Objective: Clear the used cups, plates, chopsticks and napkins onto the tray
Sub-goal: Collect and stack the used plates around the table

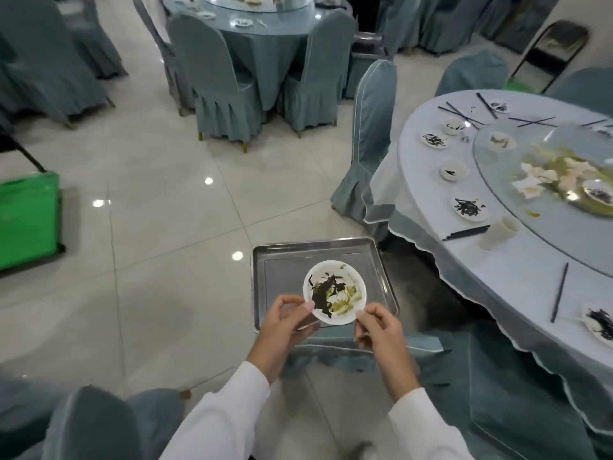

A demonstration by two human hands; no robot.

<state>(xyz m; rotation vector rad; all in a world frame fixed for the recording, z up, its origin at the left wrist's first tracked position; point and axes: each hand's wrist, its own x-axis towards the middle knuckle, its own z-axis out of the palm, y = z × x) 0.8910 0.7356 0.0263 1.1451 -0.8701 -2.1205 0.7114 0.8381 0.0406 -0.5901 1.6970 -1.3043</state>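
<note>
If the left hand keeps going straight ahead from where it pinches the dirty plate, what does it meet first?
Most likely the tray floor: the left hand points forward over it, pinching the plate rim. Height above the tray is unclear.

Both arms reach forward and down from the bottom of the view, each in a long white sleeve that ends at the wrist. The left hand has its thumb stretched toward the middle and its fingers curled underneath, pinching the near-left rim of a plate. The right hand mirrors it just beside, thumb and curled fingers pinching the near-right rim.
</note>
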